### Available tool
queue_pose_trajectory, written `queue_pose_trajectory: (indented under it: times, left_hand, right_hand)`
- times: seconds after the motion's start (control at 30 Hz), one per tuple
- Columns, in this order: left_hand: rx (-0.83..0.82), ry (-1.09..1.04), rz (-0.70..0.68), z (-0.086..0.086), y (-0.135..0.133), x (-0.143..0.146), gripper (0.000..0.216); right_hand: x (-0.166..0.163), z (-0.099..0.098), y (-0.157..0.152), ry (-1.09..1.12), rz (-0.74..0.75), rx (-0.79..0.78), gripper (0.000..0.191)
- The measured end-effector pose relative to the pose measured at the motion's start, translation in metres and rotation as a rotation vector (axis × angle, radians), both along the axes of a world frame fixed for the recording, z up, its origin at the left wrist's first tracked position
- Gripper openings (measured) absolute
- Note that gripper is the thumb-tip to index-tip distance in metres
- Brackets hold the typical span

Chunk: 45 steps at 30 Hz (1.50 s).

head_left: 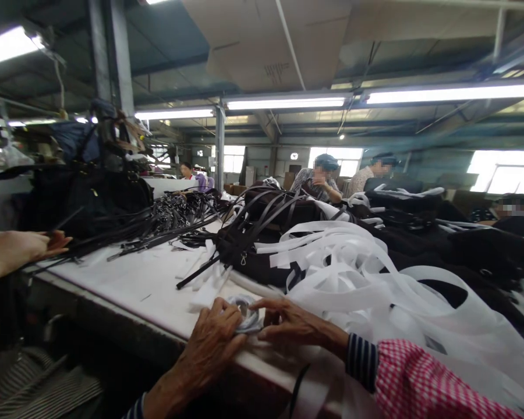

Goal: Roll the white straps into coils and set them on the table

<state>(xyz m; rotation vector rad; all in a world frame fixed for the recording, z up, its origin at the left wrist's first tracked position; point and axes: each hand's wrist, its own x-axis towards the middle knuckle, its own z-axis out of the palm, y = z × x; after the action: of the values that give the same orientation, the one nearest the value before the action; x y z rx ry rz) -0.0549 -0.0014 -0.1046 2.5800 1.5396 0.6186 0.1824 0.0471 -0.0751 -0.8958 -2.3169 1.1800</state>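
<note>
Both of my hands are at the front edge of the white table top. My left hand (213, 336) has its fingers bent over the left side of a small pale grey roll of tape (245, 313) with a hollow middle. On the roll's other side is my right hand (288, 323), its thumb and forefinger curved around the rim. The roll lies at the table surface, and my fingers hide part of it. Just behind and to the right, long loops of white strip (344, 285) are heaped up.
At the left edge, a co-worker's hand (30, 247) reaches in over the table. Black straps with metal clips (179, 209) are piled along the table (126, 285). Black bags (87, 198) stand at the back left; black fabric pieces (475, 250) cover the right. Several people work farther back.
</note>
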Motion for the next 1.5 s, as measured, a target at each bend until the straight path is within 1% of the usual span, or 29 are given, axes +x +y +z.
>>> queue_pose_trajectory:
  times: [0.07, 0.1, 0.17, 0.23, 0.3, 0.33, 0.37, 0.4, 0.43, 0.5, 0.53, 0.57, 0.6, 0.67, 0.77, 0.83, 0.87, 0.93, 1.0, 1.07, 1.1, 1.17, 1.23, 1.27, 1.33, 1.4, 1.43, 1.47, 1.5]
  left_hand:
    - [-0.055, -0.159, 0.016, 0.003, -0.003, -0.01, 0.014]
    - [-0.089, -0.257, 0.026, 0.005, -0.005, -0.015, 0.013]
    - [-0.19, -0.479, 0.041, 0.01, -0.008, -0.024, 0.017]
    - [-0.357, -0.755, 0.048, 0.016, -0.011, -0.029, 0.026]
    - [-0.532, -1.044, 0.034, 0.021, -0.013, -0.031, 0.036]
    - [-0.594, -1.15, 0.033, 0.022, -0.013, -0.031, 0.04]
    - [-0.621, -1.2, 0.044, 0.023, -0.013, -0.03, 0.043]
    - [-0.605, -1.182, 0.063, 0.022, -0.012, -0.029, 0.043]
    - [-0.545, -1.108, 0.087, 0.02, -0.011, -0.026, 0.041]
    - [-0.352, -0.86, 0.138, 0.014, -0.009, -0.018, 0.034]
    - [-0.251, -0.729, 0.156, 0.009, -0.01, -0.012, 0.029]
    - [-0.165, -0.61, 0.166, 0.005, -0.011, -0.004, 0.024]
    - [-0.102, -0.505, 0.173, 0.0, -0.012, 0.003, 0.019]
    - [-0.032, -0.319, 0.165, -0.008, -0.016, 0.017, 0.014]
    - [0.026, -0.11, 0.11, -0.016, -0.019, 0.025, 0.014]
    - [0.018, -0.035, 0.059, -0.021, -0.014, 0.019, 0.016]
    - [0.006, -0.015, 0.031, -0.023, -0.01, 0.015, 0.017]
    - [-0.02, 0.009, -0.012, -0.027, 0.001, 0.007, 0.016]
    - [-0.026, 0.044, -0.029, -0.03, 0.009, 0.003, 0.016]
    - [-0.016, 0.062, -0.039, -0.029, 0.01, 0.003, 0.019]
    - [-0.015, 0.046, -0.041, -0.028, 0.008, 0.004, 0.02]
    - [-0.034, -0.045, -0.024, -0.023, 0.003, 0.005, 0.019]
    - [-0.079, -0.183, 0.004, -0.016, 0.001, 0.003, 0.019]
    - [-0.102, -0.259, 0.02, -0.012, 0.001, 0.0, 0.021]
    - [-0.155, -0.428, 0.048, -0.005, 0.004, -0.006, 0.027]
    - [-0.263, -0.631, 0.097, 0.001, 0.008, -0.012, 0.036]
    - [-0.338, -0.74, 0.121, 0.003, 0.01, -0.014, 0.041]
    - [-0.418, -0.84, 0.137, 0.004, 0.011, -0.016, 0.045]
    - [-0.489, -0.923, 0.149, 0.006, 0.012, -0.017, 0.048]
  right_hand:
    - [0.001, 0.004, -0.001, 0.026, -0.026, -0.093, 0.074]
    - [0.002, 0.004, -0.001, 0.031, -0.039, -0.129, 0.078]
    - [0.002, 0.002, 0.001, 0.037, -0.06, -0.159, 0.078]
    - [0.001, 0.0, 0.001, 0.056, -0.09, -0.105, 0.074]
    - [-0.001, 0.0, -0.002, 0.084, -0.127, 0.003, 0.073]
    - [-0.002, 0.002, -0.006, 0.107, -0.153, 0.067, 0.075]
    - [-0.003, 0.006, -0.011, 0.135, -0.188, 0.144, 0.077]
    - [-0.004, 0.01, -0.016, 0.157, -0.228, 0.243, 0.079]
    - [-0.005, 0.015, -0.022, 0.158, -0.265, 0.366, 0.079]
    - [-0.005, 0.023, -0.034, 0.07, -0.296, 0.646, 0.077]
    - [-0.005, 0.026, -0.039, -0.016, -0.276, 0.763, 0.072]
    - [-0.005, 0.026, -0.044, -0.113, -0.237, 0.846, 0.066]
    - [-0.005, 0.023, -0.047, -0.206, -0.193, 0.893, 0.059]
    - [-0.006, 0.011, -0.05, -0.351, -0.119, 0.922, 0.038]
    - [-0.009, -0.016, -0.044, -0.454, -0.026, 0.915, 0.01]
    - [-0.011, -0.03, -0.037, -0.461, 0.011, 0.915, 0.002]
    - [-0.012, -0.035, -0.034, -0.452, 0.019, 0.925, 0.004]
    - [-0.013, -0.037, -0.027, -0.435, 0.032, 0.928, 0.004]
    - [-0.013, -0.034, -0.023, -0.422, 0.034, 0.89, 0.003]
    - [-0.011, -0.026, -0.023, -0.374, 0.029, 0.79, 0.001]
    - [-0.009, -0.022, -0.023, -0.318, 0.019, 0.716, 0.006]
    - [0.0, -0.015, -0.023, -0.142, -0.03, 0.536, 0.02]
    - [0.013, -0.012, -0.021, 0.039, -0.131, 0.362, 0.031]
    - [0.02, -0.013, -0.02, 0.089, -0.184, 0.29, 0.034]
    - [0.032, -0.015, -0.018, 0.077, -0.24, 0.174, 0.038]
    - [0.038, -0.019, -0.02, -0.019, -0.236, 0.155, 0.044]
    - [0.039, -0.021, -0.022, -0.07, -0.215, 0.187, 0.048]
    - [0.038, -0.023, -0.023, -0.118, -0.188, 0.243, 0.047]
    - [0.036, -0.024, -0.025, -0.158, -0.16, 0.311, 0.041]
